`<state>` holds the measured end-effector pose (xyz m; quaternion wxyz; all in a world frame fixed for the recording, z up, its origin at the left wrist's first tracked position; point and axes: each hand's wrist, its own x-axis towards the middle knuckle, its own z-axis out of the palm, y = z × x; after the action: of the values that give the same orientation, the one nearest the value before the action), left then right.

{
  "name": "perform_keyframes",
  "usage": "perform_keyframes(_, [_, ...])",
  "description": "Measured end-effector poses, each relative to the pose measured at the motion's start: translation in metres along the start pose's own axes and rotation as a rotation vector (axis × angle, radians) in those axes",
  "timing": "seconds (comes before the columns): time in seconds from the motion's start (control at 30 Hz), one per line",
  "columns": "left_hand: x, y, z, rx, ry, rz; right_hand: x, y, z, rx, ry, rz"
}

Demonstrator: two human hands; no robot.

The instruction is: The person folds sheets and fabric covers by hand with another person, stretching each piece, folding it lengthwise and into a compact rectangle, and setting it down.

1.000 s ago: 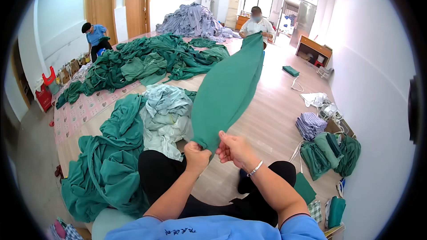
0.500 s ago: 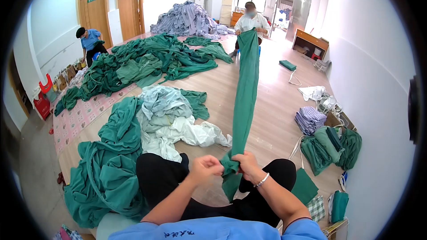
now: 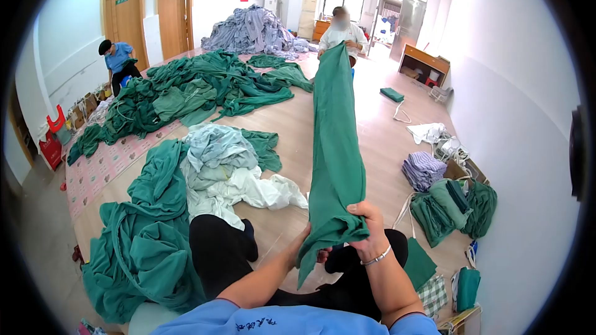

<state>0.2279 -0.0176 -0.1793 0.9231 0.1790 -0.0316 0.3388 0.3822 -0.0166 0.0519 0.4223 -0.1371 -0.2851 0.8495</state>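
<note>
A long green cloth (image 3: 335,149) stretches in folded layers from my lap toward a person in a white top, whose hands hold its far end. My right hand (image 3: 370,228) grips the near right edge, thumb on top, a bracelet on the wrist. At the near left edge, my left hand (image 3: 300,243) holds the cloth from beneath, most of its fingers hidden behind the fabric. The near end hangs in a loose flap over my crossed legs. To my left lies a crumpled green fabric heap (image 3: 143,229), beside pale green and white cloths (image 3: 230,167).
A large green fabric pile (image 3: 186,90) spreads across a pink mat, with a person in blue bending behind it. Farther back rises a striped lilac pile (image 3: 251,31). Folded green bundles (image 3: 456,205) and a folded striped cloth (image 3: 424,169) sit along the right wall.
My hands have moved apart, and the near end of the cloth is now spread wider between them. My left hand has gone from a pinch on top to beneath the left edge.
</note>
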Motion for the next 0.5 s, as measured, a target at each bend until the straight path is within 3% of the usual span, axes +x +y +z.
perform_keyframes(0.07, [-0.003, 0.0, 0.079, 0.32, 0.868, 0.085, -0.009, -0.013, -0.006, 0.0, -0.002, -0.047])
perform_keyframes(0.2, [-0.024, 0.028, 0.049, 0.093, 0.7, 0.193, -0.027, -0.03, -0.034, 0.036, 0.02, -0.072])
perform_keyframes(0.37, [-0.029, 0.03, 0.043, 0.21, 0.785, 0.219, -0.042, -0.025, -0.061, 0.057, 0.165, -0.051])
perform_keyframes(0.5, [-0.022, 0.015, 0.049, 0.231, 0.837, 0.15, -0.042, -0.02, -0.056, -0.105, 0.093, -0.109])
